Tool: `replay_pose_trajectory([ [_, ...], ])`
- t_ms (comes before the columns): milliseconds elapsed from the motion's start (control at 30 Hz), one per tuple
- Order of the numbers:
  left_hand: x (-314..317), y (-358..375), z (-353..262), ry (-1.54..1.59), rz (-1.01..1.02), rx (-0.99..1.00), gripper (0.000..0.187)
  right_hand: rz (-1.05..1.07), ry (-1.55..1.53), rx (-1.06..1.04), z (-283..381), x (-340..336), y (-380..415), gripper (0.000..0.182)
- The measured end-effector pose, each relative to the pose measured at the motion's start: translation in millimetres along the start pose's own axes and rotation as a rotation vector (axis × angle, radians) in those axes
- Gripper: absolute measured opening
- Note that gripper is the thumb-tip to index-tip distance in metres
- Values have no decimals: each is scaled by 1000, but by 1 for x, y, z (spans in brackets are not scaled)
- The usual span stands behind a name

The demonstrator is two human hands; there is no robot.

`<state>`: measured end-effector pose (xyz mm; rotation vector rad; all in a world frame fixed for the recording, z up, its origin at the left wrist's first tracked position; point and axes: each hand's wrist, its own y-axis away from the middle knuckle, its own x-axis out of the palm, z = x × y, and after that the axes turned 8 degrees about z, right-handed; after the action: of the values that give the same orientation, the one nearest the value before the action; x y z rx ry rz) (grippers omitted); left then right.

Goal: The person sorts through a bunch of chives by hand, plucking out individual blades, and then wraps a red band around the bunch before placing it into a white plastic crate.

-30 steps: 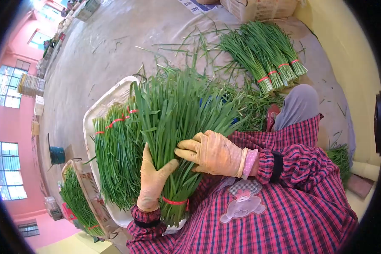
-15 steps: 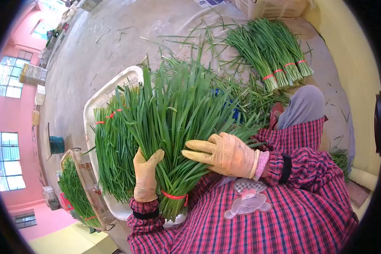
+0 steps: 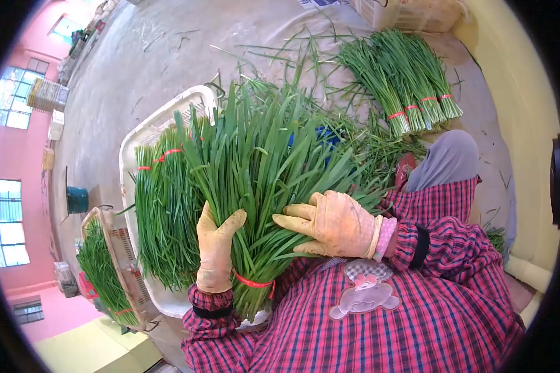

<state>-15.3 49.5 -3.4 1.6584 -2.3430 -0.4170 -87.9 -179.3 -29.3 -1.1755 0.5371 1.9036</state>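
Note:
A thick bunch of green Chinese chives (image 3: 255, 161) stands with its leaves fanned out in front of me, a red tie (image 3: 252, 283) around its lower end. My left hand (image 3: 216, 242), in a yellowish rubber glove, grips the bunch's left side with the thumb in front; its other fingers are partly hidden behind the leaves. From the right, my right hand (image 3: 339, 225), gloved alike, rests its fingers on the leaves and holds that side. Just left of the bunch is a white plastic crate (image 3: 128, 165) with tied chive bunches (image 3: 162, 217) in it.
Several tied chive bunches (image 3: 410, 81) lie on the floor at upper right, near a beige crate (image 3: 410, 13). Loose leaves (image 3: 379, 140) are scattered beyond my bunch. Another crate (image 3: 121, 255) of chives stands at left, near a green bucket (image 3: 78, 200). A yellow wall (image 3: 519, 124) runs along the right.
The view has shifted slightly. Both hands stay at the bunch; the left has risen a little, and the right has moved slightly right, with its fingers more spread. The leaves fan wider to the right.

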Motion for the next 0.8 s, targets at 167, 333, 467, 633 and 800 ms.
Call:
replay_pose_trajectory([
  [167,8,4,-1,24,20,49,42,-70,-74,74,2,-12,-15,49],
  [333,8,8,0,73,-17,67,41,-305,-114,142,-9,10,-26,25],
  [467,3,7,5,108,-23,60,41,-368,-280,221,-8,18,-25,25],
  [633,7,6,4,118,7,82,41,-212,-324,367,-5,4,-32,29],
  [800,9,8,1,65,-10,54,41,-107,-256,330,-14,4,-47,34],
])
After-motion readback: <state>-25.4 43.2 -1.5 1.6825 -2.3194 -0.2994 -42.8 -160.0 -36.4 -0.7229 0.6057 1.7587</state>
